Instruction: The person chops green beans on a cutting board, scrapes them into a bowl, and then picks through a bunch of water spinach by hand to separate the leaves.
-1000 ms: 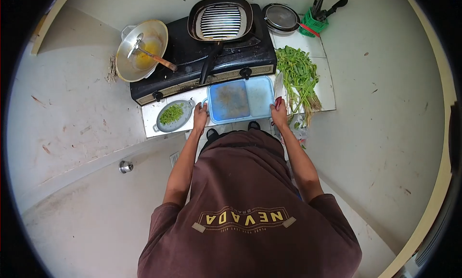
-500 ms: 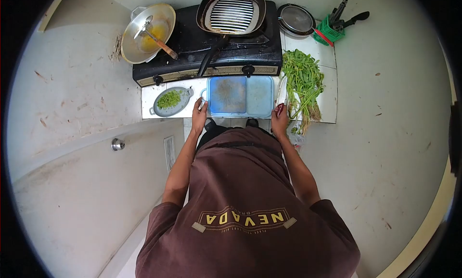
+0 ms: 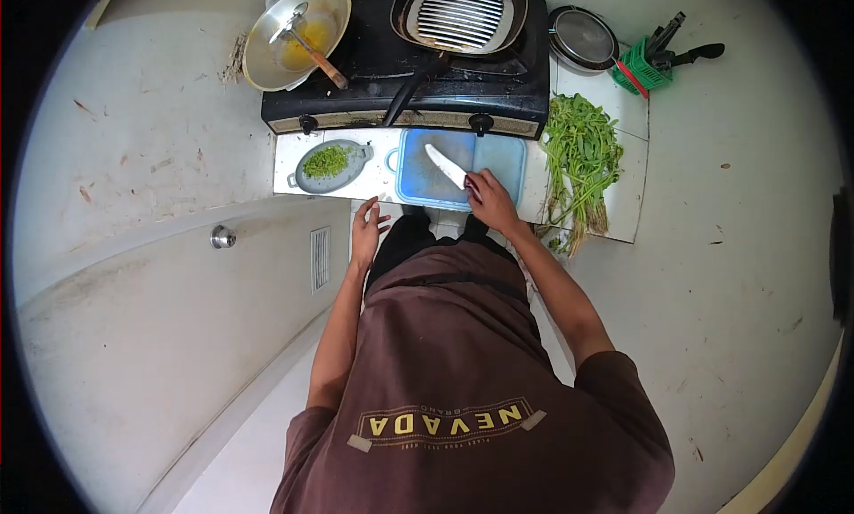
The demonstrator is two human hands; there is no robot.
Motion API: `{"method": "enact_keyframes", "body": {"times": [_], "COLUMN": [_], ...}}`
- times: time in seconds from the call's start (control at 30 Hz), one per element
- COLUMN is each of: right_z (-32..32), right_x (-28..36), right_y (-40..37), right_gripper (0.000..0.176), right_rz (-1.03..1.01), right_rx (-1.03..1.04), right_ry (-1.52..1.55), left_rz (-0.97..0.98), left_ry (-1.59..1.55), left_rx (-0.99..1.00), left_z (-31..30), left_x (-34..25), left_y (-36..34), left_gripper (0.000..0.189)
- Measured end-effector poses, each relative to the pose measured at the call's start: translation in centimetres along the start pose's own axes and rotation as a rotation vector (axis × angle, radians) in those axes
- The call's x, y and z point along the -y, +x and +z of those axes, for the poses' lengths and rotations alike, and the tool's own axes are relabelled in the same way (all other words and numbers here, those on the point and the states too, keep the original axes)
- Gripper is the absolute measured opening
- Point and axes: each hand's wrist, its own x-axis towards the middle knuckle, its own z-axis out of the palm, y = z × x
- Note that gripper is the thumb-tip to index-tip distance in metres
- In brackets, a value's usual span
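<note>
My right hand (image 3: 491,200) is closed round the dark red handle of a knife (image 3: 447,166), whose white blade points up and left over the blue cutting board (image 3: 509,163). The board lies on the white counter, with a dark worn patch on its left half. At the counter's front edge, left of the board, my left hand (image 3: 366,231) holds nothing and its fingers are apart. A grey oval dish (image 3: 358,164) of chopped greens (image 3: 326,162) sits left of the board. To the right lies a heap of leafy greens (image 3: 583,149) with roots toward me.
Behind the board stands a black gas stove (image 3: 374,69) with a grill pan (image 3: 460,16), its handle reaching toward me. A wok (image 3: 255,56) with a ladle (image 3: 318,56) rests at its left. Strainers (image 3: 583,38) and a green basket (image 3: 642,69) of utensils stand back right.
My right hand has brought the knife from the board's right side to over its middle, blade turned leftward. My left hand has come away from the board's handle toward me. The view has shifted slightly.
</note>
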Motion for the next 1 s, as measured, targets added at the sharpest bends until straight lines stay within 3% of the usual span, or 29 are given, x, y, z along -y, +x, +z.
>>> {"method": "enact_keyframes", "body": {"times": [0.13,0.23,0.67,1.0], "right_z": [0.8,1.2,5.0,6.2], "right_x": [0.4,1.6,2.7,5.0], "right_y": [3.8,6.0,8.3,6.8], "right_gripper": [0.029,0.025,0.023,0.036], "right_rz": [-0.089,-0.037,0.044,0.365], "right_rx": [0.101,0.106,-0.156,-0.325], "right_ry": [-0.199,-0.384,-0.526,-0.617], "left_rz": [-0.034,-0.016,0.021,-0.005], "left_ry": [0.006,0.024,0.134,0.257], "left_rx": [0.039,0.151,0.508,0.752], "left_z": [-0.8,-1.3,-2.1,-2.8], "left_x": [0.4,-0.1,-5.9,-5.5], "left_y": [-0.3,0.9,9.7,13.9], "left_gripper": [0.050,0.046,0.041,0.034]}}
